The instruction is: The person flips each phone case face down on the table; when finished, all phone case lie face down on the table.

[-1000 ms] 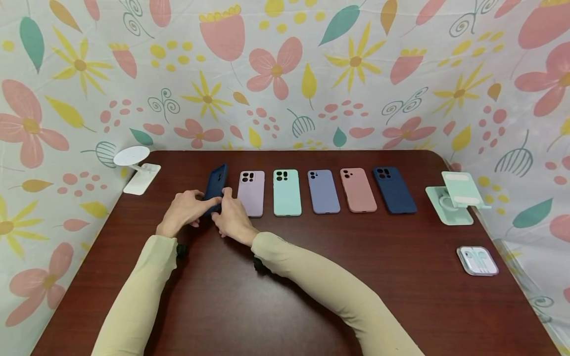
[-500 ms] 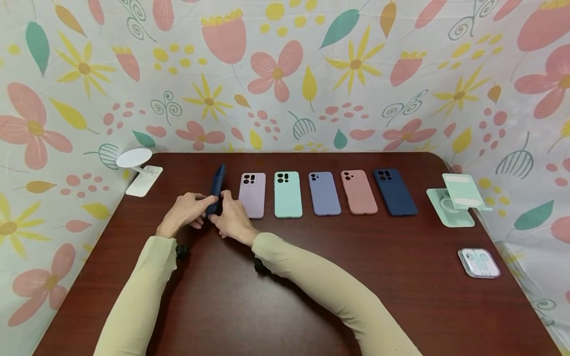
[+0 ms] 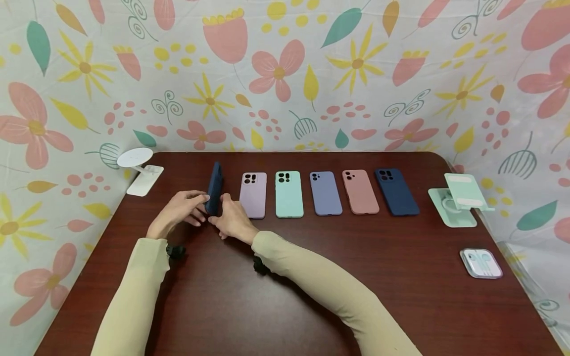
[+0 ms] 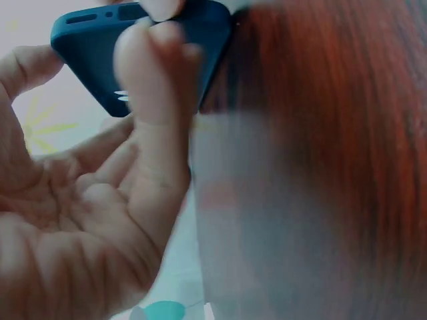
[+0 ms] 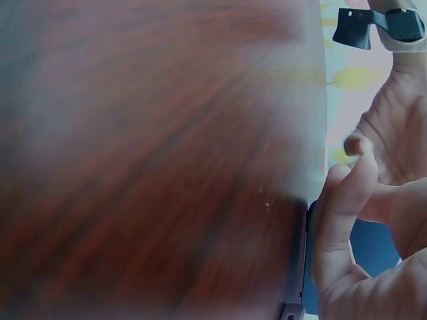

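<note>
1. A row of phone cases lies flat on the dark red counter [image 3: 285,296]: lilac case [image 3: 253,194], mint case [image 3: 289,193], periwinkle case [image 3: 325,192], pink case [image 3: 359,191] and a second navy case [image 3: 396,191].
2. A white round-topped stand [image 3: 139,168] sits at the far left edge of the counter; a mint phone stand [image 3: 458,200] and a clear earphone box [image 3: 481,263] sit at the right, well apart from the hands.
3. The dark blue phone case [image 3: 214,189] stands on its edge at the left end of the row, just beside the lilac case, with nothing between it and the hands.
4. The left hand [image 3: 178,212] pinches the near end of the dark blue phone case, its fingers [image 4: 150,87] curled onto the case's bottom edge.
5. The right hand [image 3: 231,222] grips the same end from the other side, its fingers [image 5: 343,200] bent against the case's rim, and lies just in front of the lilac case.
</note>
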A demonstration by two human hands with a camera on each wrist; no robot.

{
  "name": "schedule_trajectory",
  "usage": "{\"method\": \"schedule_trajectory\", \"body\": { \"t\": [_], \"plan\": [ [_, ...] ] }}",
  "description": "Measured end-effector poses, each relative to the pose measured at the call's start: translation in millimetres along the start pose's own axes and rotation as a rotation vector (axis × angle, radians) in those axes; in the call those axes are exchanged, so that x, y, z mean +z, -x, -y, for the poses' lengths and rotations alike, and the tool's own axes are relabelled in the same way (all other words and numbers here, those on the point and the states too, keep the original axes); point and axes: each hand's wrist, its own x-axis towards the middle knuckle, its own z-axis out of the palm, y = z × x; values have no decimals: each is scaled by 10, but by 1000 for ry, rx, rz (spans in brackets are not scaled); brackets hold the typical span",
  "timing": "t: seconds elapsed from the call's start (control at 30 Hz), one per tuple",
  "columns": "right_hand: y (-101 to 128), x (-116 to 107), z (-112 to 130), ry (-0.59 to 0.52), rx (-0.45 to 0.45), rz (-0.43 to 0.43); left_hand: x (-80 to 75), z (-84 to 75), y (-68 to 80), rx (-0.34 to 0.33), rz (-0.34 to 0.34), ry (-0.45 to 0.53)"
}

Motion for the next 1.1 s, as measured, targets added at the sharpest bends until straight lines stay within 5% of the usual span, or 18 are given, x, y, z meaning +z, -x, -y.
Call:
{"method": "schedule_trajectory", "body": {
  "t": [0.2,0.47,0.73,1.1],
  "plan": [
    [1,5,20,23,29,18,2,-51,69,134,-135,-32],
    [1,-32,47,19,63,61,1,-85,132,187,-213,-96],
    [105,-99,130,9,60,62,-87,-12,139,189,-172,-36],
    [58,-86,96,-5,64,82,-183,113,88,97,-86,212]
  ]
}}
